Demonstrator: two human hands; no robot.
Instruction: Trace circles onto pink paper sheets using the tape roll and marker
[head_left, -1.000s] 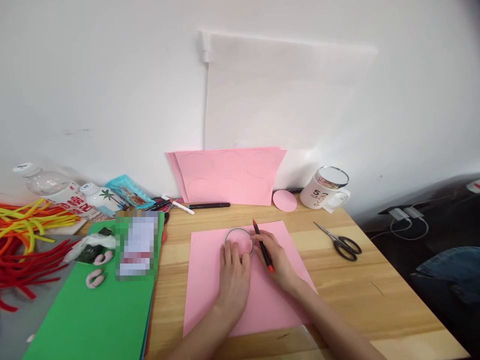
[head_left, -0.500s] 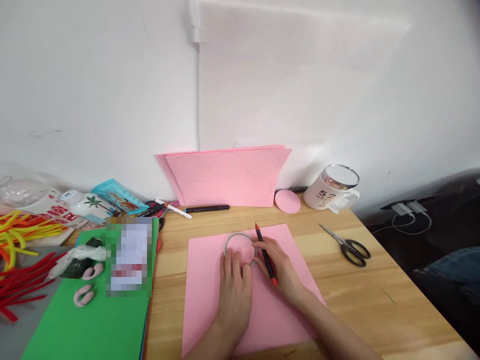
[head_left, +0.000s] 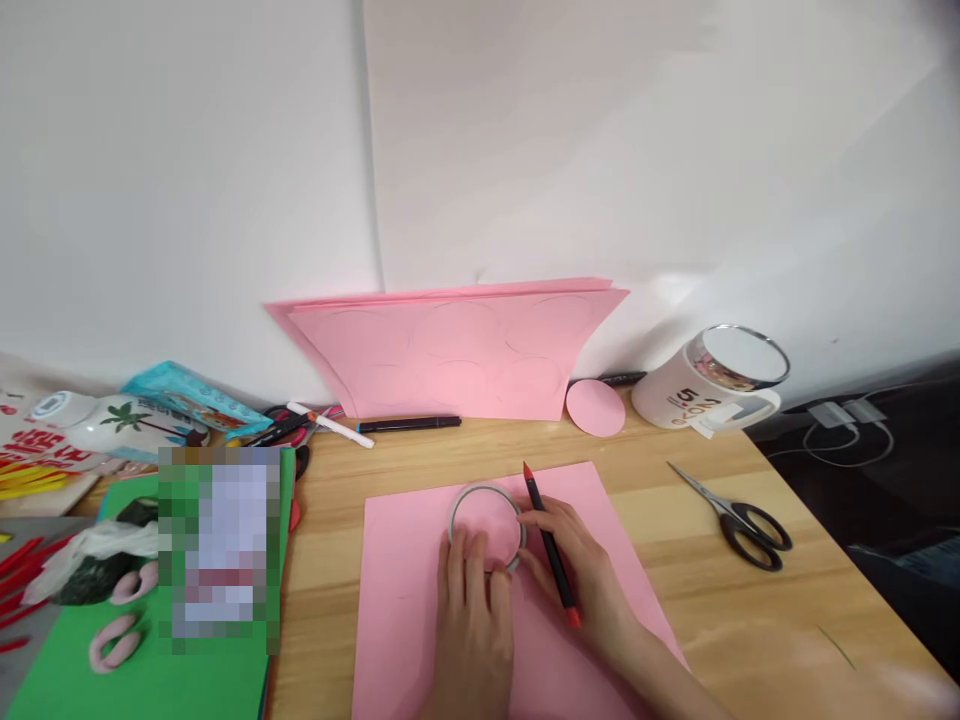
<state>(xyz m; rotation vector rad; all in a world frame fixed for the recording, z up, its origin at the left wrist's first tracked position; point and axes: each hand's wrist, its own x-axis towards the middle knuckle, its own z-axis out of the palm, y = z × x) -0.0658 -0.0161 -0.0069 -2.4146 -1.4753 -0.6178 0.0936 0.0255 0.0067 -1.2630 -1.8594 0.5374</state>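
1. The ring (head_left: 486, 487) is lying flat on the pink sheet (head_left: 397, 600), which is spreading over the tabletop (head_left: 322, 570) beneath it.
2. The left hand (head_left: 472, 610) is laying extended, slightly parted fingers on the ring's near rim, probably to steady it.
3. Just right of the ring, the right hand (head_left: 581, 575) is holding the pen (head_left: 553, 550) among its bent fingers, the pointed red end facing away; index finger and thumb are reaching the ring's right rim, the pen seemingly tucked aside for that.
4. Beyond the ring, the pink sheets with outlined circles (head_left: 457, 350) are leaning on the wall (head_left: 180, 200), presumably to save room.
5. Well right of the ring, the scissors (head_left: 731, 515) are lying within likely reach.
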